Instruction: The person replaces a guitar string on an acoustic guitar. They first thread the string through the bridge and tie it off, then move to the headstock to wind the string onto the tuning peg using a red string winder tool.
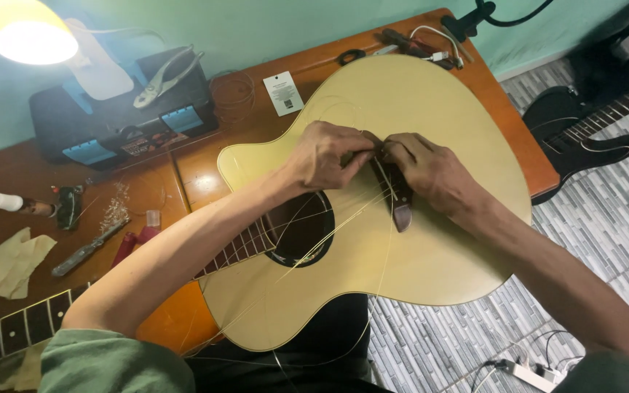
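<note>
Head view shows us looking down at a pale acoustic guitar (pixel 416 255) lying face up across the wooden tabletop (pixel 183 175), its body overhanging the near edge above our lap. Our left hand (pixel 327 155) and right hand (pixel 431 173) meet over the dark bridge (pixel 400 207), which lies just past the sound hole (pixel 301 231) toward the wide end of the body. Both hands are curled, the fingertips pinched together at the top end of the bridge; they seem to grip a thin string (pixel 329 236) there, though the exact spot of the pinch is hidden behind our knuckles. Loose strings run slack from the bridge across the sound hole and trail off the guitar's lower edge. The fretboard (pixel 238 251) passes under our left forearm. Farther back on the tabletop sit a black toolbox (pixel 118 124) with pliers (pixel 163 76) on its lid, a lit lamp (pixel 27 33), a crumpled yellow cloth (pixel 14 262) and a small white tag (pixel 283 93). A black electric guitar (pixel 584 138) rests on the tiled floor at the right.
</note>
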